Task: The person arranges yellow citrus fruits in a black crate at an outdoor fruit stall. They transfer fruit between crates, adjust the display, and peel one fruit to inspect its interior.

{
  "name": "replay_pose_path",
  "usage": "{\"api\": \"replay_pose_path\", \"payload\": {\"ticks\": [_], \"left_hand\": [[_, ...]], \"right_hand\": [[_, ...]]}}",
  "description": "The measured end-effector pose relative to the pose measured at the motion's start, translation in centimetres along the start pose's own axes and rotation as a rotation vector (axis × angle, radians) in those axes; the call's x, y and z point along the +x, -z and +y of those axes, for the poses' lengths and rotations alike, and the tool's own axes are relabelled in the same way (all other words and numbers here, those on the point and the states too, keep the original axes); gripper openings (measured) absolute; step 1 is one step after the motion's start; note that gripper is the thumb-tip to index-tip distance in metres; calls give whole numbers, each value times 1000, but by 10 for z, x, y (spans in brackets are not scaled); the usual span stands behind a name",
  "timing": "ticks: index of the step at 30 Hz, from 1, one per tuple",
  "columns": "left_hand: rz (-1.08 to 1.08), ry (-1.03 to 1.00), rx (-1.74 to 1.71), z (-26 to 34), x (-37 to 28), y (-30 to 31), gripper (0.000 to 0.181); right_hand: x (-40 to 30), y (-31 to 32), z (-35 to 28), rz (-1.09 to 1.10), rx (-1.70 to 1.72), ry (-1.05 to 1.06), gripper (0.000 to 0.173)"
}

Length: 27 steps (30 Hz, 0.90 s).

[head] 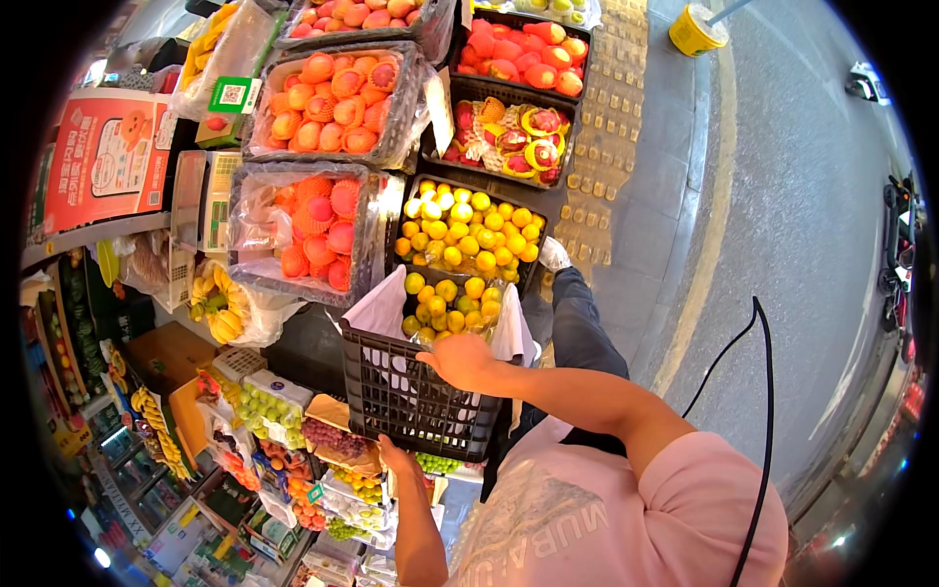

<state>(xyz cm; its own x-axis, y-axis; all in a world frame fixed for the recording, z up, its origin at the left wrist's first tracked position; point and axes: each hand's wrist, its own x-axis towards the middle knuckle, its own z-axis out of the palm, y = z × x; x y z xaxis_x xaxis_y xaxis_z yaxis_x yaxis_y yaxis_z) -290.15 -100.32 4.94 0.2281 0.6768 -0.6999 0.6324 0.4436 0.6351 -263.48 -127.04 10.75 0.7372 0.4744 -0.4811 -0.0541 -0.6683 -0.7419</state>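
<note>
A black plastic lattice crate (385,381), lined with pale sheeting (378,304), is tilted with its open top towards the display. Yellow-orange citrus fruits (447,312) lie inside it. My right hand (463,361) grips the crate's near upper rim. Lower down, my left hand (396,453) supports its bottom corner, with the fingers partly hidden. Just beyond the tilted crate's mouth stands a black display crate (544,227) holding many similar citrus fruits (469,224). Clear plastic film shows between the two groups of fruit, and whether the crates touch is hidden.
Crates of net-wrapped peach-like fruits (334,103) and dragon fruits (543,154) stand farther along. Bananas (220,304) and a weighing scale (220,198) are at left. Boxed grapes (334,438) lie below the crate. A yellow bucket (689,33) stands by the road (792,183).
</note>
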Motion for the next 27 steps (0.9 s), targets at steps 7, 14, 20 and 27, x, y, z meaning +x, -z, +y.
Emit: {"api": "replay_pose_path", "payload": {"ticks": [7, 14, 20, 27], "left_hand": [[32, 43, -27, -8, 6, 34, 57], [-3, -12, -361, -28, -15, 81, 65], [-54, -48, -486, -45, -44, 120, 71], [33, -106, -406, -46, -107, 73, 68]], "right_hand": [[-24, -35, -30, 21, -36, -1, 61], [-85, -71, -92, -90, -140, 175, 46], [-133, -78, -119, -76, -124, 327, 19], [-182, -39, -68, -39, -90, 285, 20]]}}
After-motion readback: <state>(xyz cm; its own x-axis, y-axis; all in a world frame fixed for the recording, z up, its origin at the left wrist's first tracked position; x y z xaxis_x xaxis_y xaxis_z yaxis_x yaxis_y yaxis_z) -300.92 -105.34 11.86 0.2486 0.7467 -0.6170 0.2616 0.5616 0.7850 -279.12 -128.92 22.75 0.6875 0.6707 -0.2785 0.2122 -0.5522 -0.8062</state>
